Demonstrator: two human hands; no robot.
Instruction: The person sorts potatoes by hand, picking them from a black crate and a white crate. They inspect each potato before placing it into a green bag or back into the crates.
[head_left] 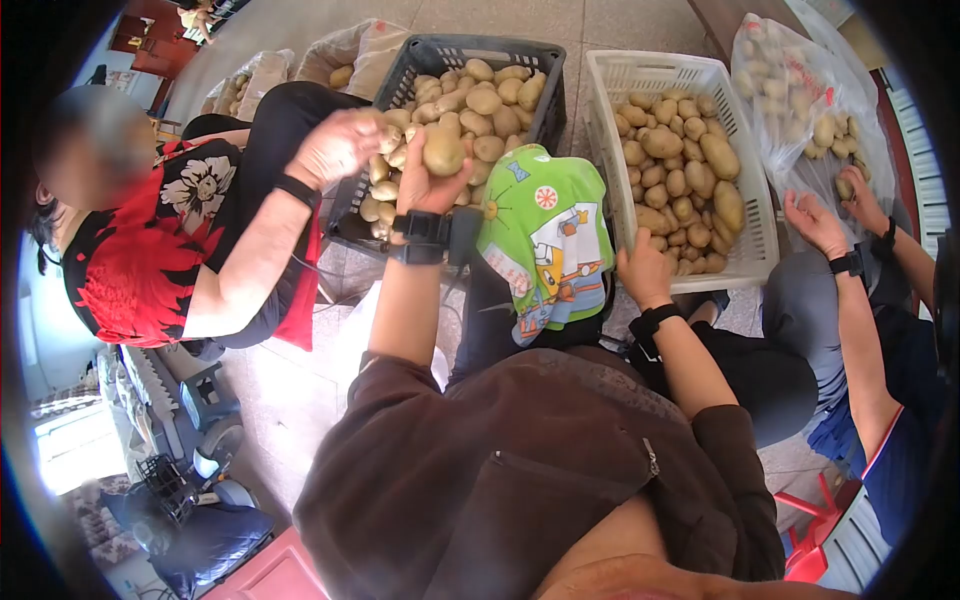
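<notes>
Over the dark crate [557, 118] full of potatoes, my left hand [432, 188] holds a large potato [443, 152], its palm turned up and a black band on the wrist. My right hand [645, 270] is at the near left corner of the white crate [768, 235], which also holds many potatoes. The fingers of that hand are bent at the rim; whether they grip it or something small I cannot make out. A green patterned cloth [548, 225] lies over my lap between the two crates.
A person in red and black [150, 240] sits at left, one hand near the dark crate. Another person's hands [818, 225] are at a clear bag of potatoes [800, 95] on the right. Sacks [350, 50] stand behind; a red stool [815, 530] is at lower right.
</notes>
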